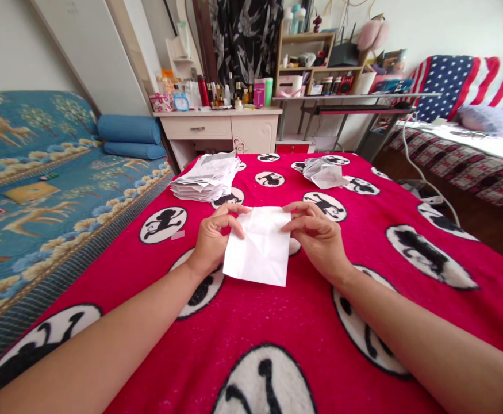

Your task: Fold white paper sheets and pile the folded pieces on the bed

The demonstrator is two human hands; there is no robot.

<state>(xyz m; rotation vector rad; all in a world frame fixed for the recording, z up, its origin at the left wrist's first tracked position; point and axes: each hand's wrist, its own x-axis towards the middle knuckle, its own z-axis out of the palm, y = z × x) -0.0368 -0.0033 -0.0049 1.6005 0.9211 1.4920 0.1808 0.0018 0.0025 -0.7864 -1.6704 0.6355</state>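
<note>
A white sheet of paper (pixel 257 256) with crease lines is held up over the red cloth, between my two hands. My left hand (pixel 217 238) pinches its upper left edge between thumb and fingers. On the other side, my right hand (pixel 314 236) grips the upper right edge the same way. Beyond my left hand lies a thick, uneven stack of papers (pixel 206 177). A smaller pile of folded papers (pixel 323 172) rests beyond my right hand.
The red cloth (pixel 251 322) with black-and-white monkey ovals covers the table. A small pale scrap (pixel 178 234) lies left of my hands. A blue sofa (pixel 61 218) runs along the left. A dresser (pixel 217 126) with bottles and a desk (pixel 341 103) stand behind; a bed (pixel 458 155) is at right.
</note>
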